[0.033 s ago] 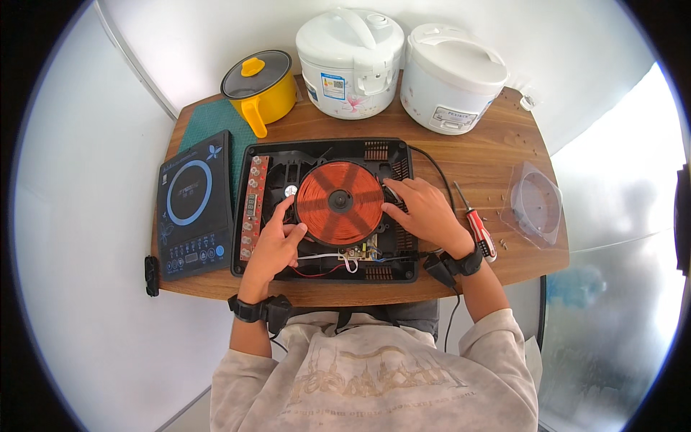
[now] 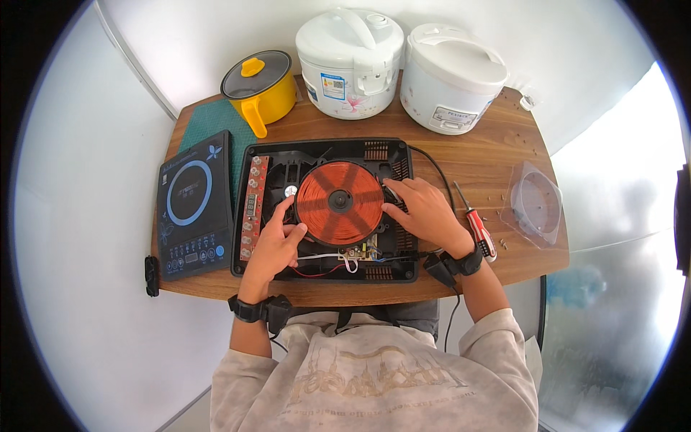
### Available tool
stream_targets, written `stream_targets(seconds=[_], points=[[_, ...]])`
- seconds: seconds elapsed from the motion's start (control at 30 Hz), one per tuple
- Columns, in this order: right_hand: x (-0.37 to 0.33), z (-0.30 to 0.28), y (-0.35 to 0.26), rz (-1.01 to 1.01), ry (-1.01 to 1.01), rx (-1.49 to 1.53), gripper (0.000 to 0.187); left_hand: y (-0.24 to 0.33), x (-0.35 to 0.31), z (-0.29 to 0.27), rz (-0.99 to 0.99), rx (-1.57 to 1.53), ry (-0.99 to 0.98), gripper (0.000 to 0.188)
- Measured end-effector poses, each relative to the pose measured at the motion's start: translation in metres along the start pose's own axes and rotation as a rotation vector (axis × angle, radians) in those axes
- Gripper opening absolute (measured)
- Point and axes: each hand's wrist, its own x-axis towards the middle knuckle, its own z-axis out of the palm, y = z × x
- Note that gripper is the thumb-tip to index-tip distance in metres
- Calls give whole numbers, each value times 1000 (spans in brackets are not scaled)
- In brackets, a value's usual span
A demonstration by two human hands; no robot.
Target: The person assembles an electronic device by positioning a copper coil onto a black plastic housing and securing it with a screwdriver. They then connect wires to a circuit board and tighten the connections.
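Observation:
A round copper induction coil (image 2: 327, 225) with dark cross-shaped bars and a black hub sits in the opened black base of an induction cooker (image 2: 324, 276). My left hand (image 2: 277, 241) grips the coil's left rim with index finger and thumb. At the opposite rim, my right hand (image 2: 421, 209) holds on with its thumb at the edge; its other fingertips are partly hidden behind the rim. Inside the base, a red circuit strip (image 2: 252, 209) runs down the left side. White, red and blue wires cross below the coil near a small circuit board (image 2: 354, 253).
On the left, the cooker's black top panel (image 2: 191, 237) lies partly on a green mat (image 2: 209, 122). A yellow pot (image 2: 270, 97) and two white rice cookers (image 2: 349, 65) stand behind. To the right are a red-handled screwdriver (image 2: 481, 232), scattered screws and a clear plastic tray (image 2: 534, 205).

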Motion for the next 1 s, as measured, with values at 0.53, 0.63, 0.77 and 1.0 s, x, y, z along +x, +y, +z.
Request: stream_targets(seconds=[0.53,0.63,0.77,1.0], points=[[1,-4,-2,31,-20,62,38,-6,3,3,-7,-87,-4,63],[2,-3,2,26,-8,83,37,-1,3,4,-14,-55,-12,65],[2,-4,3,36,-9,117,37,-3,5,3,-11,-11,-37,65],[0,-6,1,49,-29,113,35,-4,5,3,21,30,-53,63]])
